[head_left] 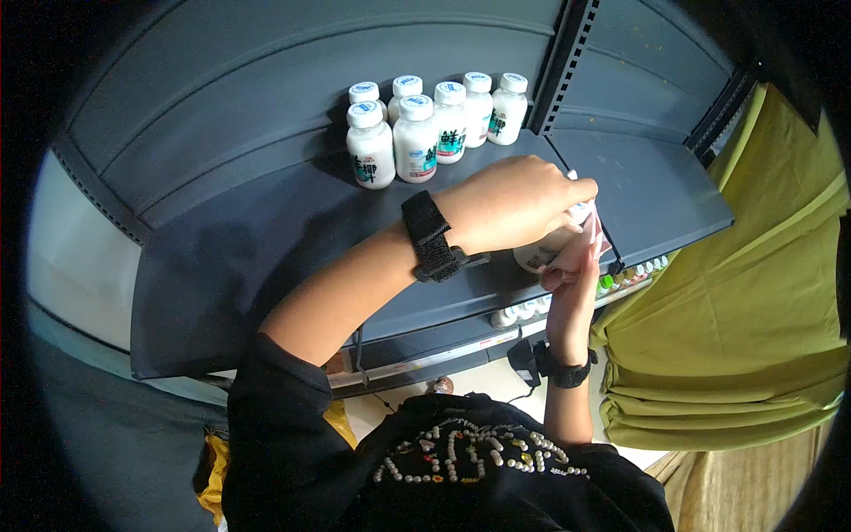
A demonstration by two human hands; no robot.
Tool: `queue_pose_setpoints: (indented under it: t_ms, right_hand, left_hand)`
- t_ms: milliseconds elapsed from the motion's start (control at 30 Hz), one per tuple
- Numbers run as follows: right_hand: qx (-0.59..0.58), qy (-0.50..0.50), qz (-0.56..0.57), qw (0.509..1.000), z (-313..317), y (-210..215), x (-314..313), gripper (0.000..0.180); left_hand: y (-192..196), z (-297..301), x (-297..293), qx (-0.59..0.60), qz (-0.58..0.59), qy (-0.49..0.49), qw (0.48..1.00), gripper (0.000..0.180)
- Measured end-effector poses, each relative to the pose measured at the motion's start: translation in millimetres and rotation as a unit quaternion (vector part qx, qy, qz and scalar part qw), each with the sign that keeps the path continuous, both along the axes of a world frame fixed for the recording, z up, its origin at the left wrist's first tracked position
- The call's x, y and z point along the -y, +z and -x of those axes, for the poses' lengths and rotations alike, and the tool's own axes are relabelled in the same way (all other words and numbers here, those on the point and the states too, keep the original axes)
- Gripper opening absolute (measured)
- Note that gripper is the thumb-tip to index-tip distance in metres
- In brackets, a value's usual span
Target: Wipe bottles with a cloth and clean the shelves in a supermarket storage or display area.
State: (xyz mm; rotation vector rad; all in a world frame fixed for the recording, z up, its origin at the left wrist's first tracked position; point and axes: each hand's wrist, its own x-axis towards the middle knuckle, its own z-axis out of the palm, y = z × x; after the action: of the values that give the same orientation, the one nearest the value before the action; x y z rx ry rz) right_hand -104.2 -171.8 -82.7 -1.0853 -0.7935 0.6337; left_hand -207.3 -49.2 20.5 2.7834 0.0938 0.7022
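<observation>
My left hand [523, 202] reaches across from the left, its fingers closed at the upper end of a white bottle [536, 254]. Pale printing shows on the bottle's side, and much of it is covered by my hands. My right hand [578, 270] comes up from below and closes round the bottle's right side. A thin pinkish sheet [601, 238] stands out between the fingers of both hands. Whether it is loose or stuck to the bottle I cannot tell. Several white bottles [416, 146] with white caps stand upright at the back of the grey shelf [355, 239].
A black slotted upright [565, 66] divides the back panel, with another shelf section [643, 182] to its right. Small bottles [523, 310] stand on a lower shelf. Yellow-green cloth [727, 328] hangs at the right. Both wrists wear black straps.
</observation>
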Motion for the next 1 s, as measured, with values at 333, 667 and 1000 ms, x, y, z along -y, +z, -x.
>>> queue_pose_setpoints:
  t_ms: [333, 667, 1000]
  right_hand:
    - [-0.102, 0.019, -0.015, 0.994, 7.7, -3.2, 10.0, 0.057]
    - [-0.018, 0.049, -0.035, 0.998, -12.6, 45.7, -8.5, 0.056]
    - [-0.184, -0.049, 0.021, 0.982, 2.5, 6.0, -14.6, 0.035]
  left_hand:
    - [1.2, 0.3, -3.1, -0.002, 0.052, -0.019, 0.998, 0.022]
    - [4.7, 5.0, -11.1, 0.022, 0.014, -0.018, 0.999, 0.023]
    - [6.8, 5.9, 8.9, 0.032, -0.016, 0.040, 0.999, 0.019]
